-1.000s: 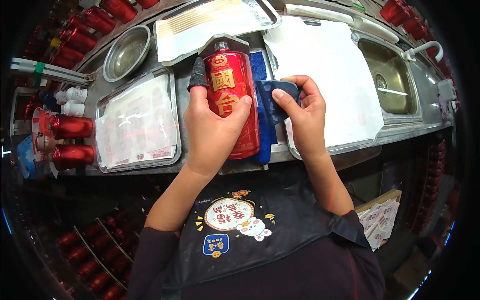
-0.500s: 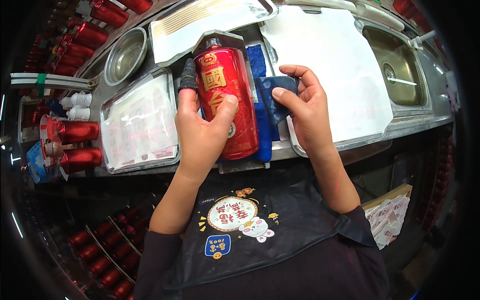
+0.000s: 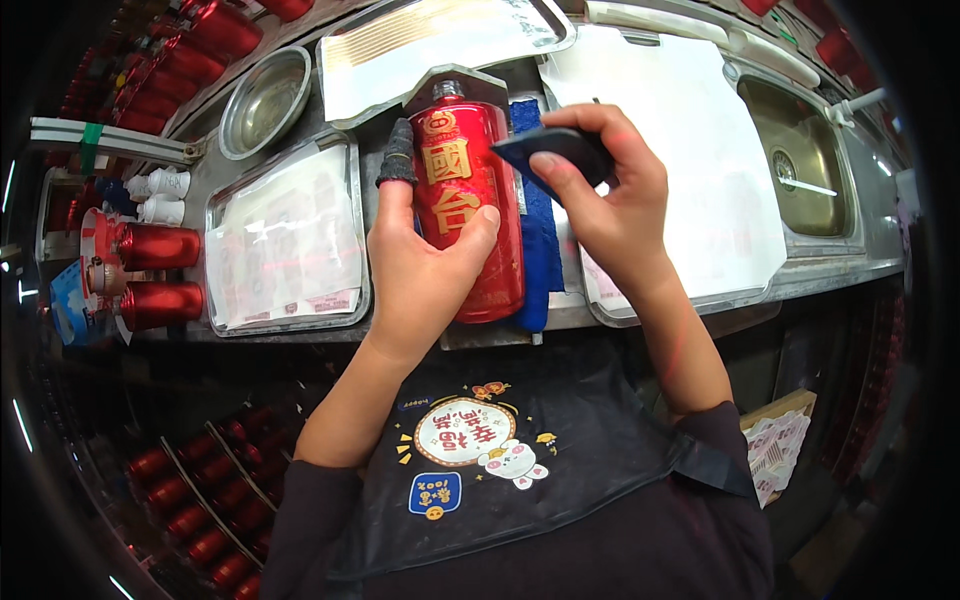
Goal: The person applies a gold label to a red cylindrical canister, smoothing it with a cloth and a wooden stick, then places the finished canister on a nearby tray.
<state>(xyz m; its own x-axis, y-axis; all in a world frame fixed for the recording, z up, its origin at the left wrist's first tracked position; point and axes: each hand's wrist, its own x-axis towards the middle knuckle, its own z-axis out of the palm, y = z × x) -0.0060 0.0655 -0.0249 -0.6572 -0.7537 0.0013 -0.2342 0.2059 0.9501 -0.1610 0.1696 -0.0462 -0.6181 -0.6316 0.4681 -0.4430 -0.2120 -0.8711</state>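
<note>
A shiny red bottle (image 3: 497,280) with gold lettering lies with its neck away from me, its top end by an angled metal holder (image 3: 480,80). My left hand (image 3: 420,280) grips its left side, thumb across the front; a dark grey cloth sleeve (image 3: 398,155) covers the index finger. To the right, my right hand (image 3: 625,205) pinches a dark blue flat scraper (image 3: 565,150) between thumb and fingers. The scraper is raised beside the bottle, with its corner pointing at it. Blue cloth (image 3: 540,235) shows beneath and beside the bottle.
On the left is a tray of printed sheets (image 3: 285,240), with a metal bowl (image 3: 262,105) behind it. A white-covered tray (image 3: 680,150) lies at right, before a sink (image 3: 800,165). Several red bottles (image 3: 160,305) stand at far left.
My right hand has lifted and turned the scraper, so it now shows more edge-on, nearer the bottle. My left hand keeps its grip; the whole view has shifted slightly.
</note>
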